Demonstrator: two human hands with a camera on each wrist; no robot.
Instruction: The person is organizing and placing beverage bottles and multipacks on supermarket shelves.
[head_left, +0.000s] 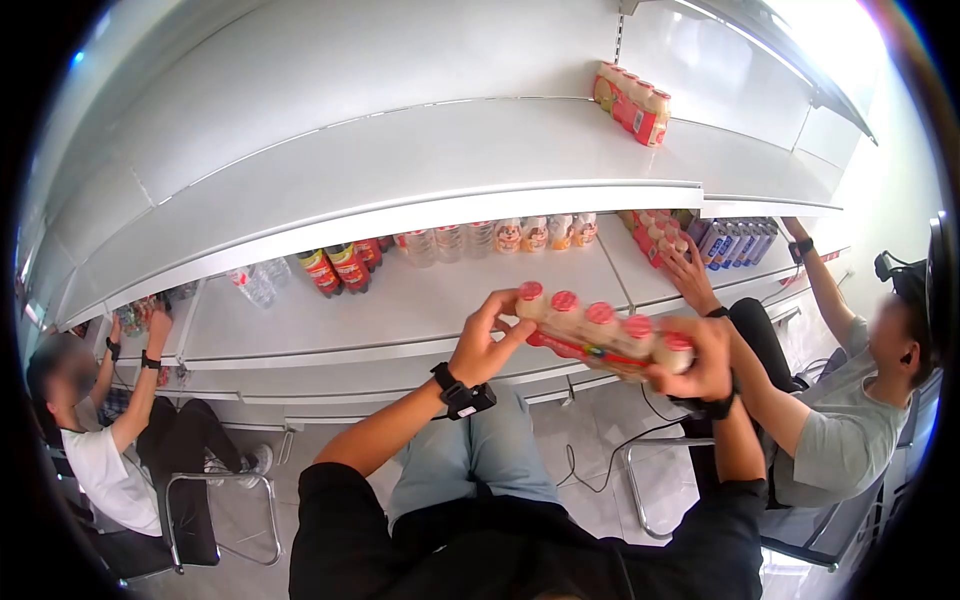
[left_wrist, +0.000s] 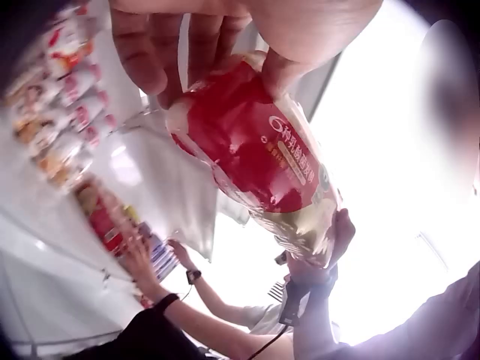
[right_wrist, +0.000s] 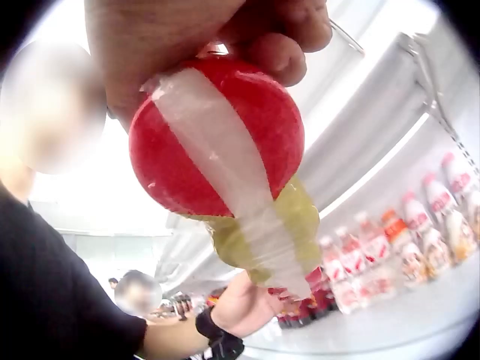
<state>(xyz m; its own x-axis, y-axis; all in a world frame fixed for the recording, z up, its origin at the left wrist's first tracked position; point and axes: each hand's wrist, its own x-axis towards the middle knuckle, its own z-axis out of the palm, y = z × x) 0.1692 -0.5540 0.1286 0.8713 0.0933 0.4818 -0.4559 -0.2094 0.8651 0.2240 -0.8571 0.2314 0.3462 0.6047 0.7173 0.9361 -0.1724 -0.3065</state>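
A shrink-wrapped pack of yogurt drinks (head_left: pixel 598 335), a row of small bottles with red caps, is held up before the shelf, tilted down to its right end. My left hand (head_left: pixel 489 342) pinches the left end between thumb and fingers. At the opposite end my right hand (head_left: pixel 703 357) grips the pack. Its red side label (left_wrist: pixel 251 135) faces the left wrist camera. From the right wrist view, the red end of the pack (right_wrist: pixel 274 127) with a pale strip of tape shows under my fingers.
A similar yogurt drink pack (head_left: pixel 635 103) stands on the upper shelf (head_left: pixel 430 150). Below are cola bottles (head_left: pixel 348 267), clear bottles (head_left: pixel 448 242) and white-and-orange bottles (head_left: pixel 535 234). To the right another person's hand (head_left: pixel 688 275) touches red packs beside blue-and-white packages (head_left: pixel 735 243). Another person sits left.
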